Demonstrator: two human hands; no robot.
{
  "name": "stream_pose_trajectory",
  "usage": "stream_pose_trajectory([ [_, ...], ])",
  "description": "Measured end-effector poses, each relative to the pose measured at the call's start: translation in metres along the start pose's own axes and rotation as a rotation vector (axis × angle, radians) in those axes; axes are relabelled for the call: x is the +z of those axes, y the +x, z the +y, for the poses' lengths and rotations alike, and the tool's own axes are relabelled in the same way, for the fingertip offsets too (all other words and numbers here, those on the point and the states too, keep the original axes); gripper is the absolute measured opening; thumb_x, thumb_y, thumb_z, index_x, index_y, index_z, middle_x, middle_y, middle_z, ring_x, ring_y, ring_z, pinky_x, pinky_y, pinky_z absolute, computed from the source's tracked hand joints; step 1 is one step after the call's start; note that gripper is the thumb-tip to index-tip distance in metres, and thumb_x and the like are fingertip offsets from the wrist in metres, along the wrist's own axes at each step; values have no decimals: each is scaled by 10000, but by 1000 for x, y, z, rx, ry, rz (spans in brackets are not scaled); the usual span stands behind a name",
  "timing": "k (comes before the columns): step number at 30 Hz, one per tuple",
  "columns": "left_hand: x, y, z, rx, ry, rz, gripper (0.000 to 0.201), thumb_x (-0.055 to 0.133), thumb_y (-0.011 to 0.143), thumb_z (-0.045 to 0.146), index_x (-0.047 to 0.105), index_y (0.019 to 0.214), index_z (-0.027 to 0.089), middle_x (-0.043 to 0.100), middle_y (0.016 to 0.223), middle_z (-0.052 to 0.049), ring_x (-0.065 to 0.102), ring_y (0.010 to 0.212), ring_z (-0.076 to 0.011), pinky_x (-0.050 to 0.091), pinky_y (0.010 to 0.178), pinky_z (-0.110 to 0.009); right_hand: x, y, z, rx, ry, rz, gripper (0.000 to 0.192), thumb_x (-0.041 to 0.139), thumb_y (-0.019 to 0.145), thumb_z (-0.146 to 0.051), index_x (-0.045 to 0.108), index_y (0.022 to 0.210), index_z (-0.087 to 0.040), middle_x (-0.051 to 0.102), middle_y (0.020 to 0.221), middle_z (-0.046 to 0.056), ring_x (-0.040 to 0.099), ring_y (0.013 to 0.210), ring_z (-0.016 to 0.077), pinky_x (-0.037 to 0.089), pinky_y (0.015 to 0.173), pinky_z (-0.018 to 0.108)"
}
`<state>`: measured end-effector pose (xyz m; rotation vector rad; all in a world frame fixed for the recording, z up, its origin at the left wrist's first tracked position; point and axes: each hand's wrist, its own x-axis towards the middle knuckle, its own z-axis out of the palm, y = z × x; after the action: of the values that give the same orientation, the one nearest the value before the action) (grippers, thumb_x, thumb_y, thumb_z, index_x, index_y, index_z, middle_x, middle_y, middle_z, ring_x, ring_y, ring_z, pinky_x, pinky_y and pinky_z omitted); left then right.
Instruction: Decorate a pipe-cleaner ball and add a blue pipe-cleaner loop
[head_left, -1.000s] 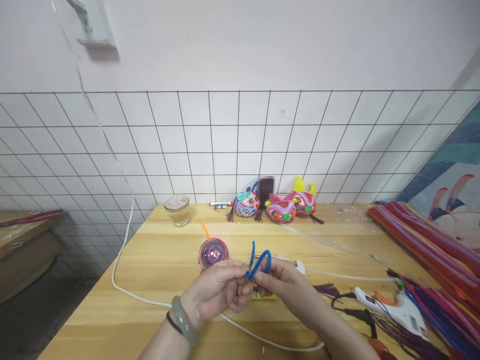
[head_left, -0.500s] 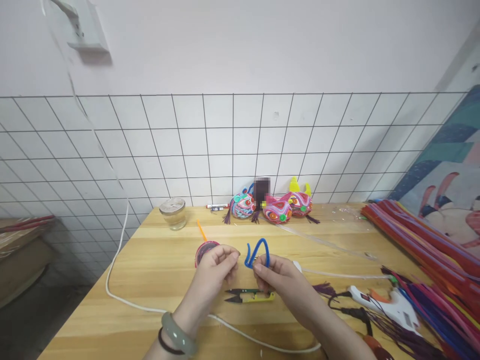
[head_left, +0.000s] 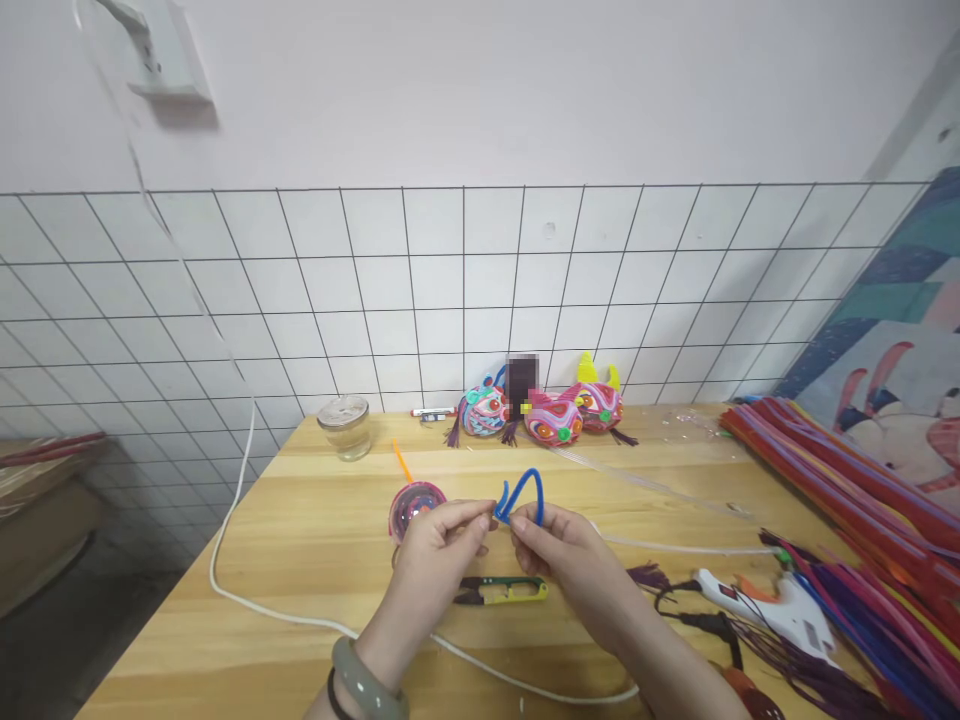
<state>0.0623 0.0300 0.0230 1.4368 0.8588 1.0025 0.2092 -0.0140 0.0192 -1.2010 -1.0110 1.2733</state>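
Our left hand (head_left: pixel 439 545) and right hand (head_left: pixel 559 545) above the wooden tabletop (head_left: pixel 315 530), fingers of both pinched shut on a looped blue pipe cleaner (head_left: pixel 523 493), yellow-handled snips (head_left: pixel 502 592) lying just below.

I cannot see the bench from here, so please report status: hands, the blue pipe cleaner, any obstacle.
Left hand and right hand both pinch the blue pipe cleaner, bent in a loop above the table. Snips lie just beneath the hands.
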Motion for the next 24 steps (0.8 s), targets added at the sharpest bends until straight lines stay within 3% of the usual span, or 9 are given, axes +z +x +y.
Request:
stream_pose_trajectory([
  [6, 1, -2, 3, 24, -2, 18, 220, 636, 696, 259, 719, 886, 187, 692, 908, -66, 628, 734, -177, 545, 629, -269, 1, 0, -1, 6, 22, -5, 352, 660, 653, -492, 541, 635, -161, 489, 457, -50, 370, 427, 76, 255, 465, 222],
  [13, 3, -4, 6, 26, -21, -6, 182, 639, 694, 226, 730, 846, 181, 680, 841, -63, 613, 696, -171, 535, 588, -254, 1, 0, -1, 2, 24, -11, 352, 664, 652, -494, 550, 633, -161, 485, 447, -49, 373, 424, 79, 264, 464, 227],
  [19, 3, -2, 5, -64, -117, 20, 260, 647, 698, 282, 696, 917, 149, 682, 790, -71, 618, 737, -193, 533, 582, -275, 2, -1, -1, 0, 17, -7, 339, 651, 676, -478, 548, 640, -158, 487, 461, -48, 374, 437, 78, 261, 469, 224],
  [24, 2, 1, 5, -184, -250, 13, 266, 673, 664, 363, 689, 763, 116, 644, 700, -63, 590, 671, -177, 509, 507, -262, 2, -1, -3, -10, 30, 8, 351, 658, 666, -486, 534, 627, -160, 482, 464, -49, 377, 443, 80, 268, 481, 223],
])
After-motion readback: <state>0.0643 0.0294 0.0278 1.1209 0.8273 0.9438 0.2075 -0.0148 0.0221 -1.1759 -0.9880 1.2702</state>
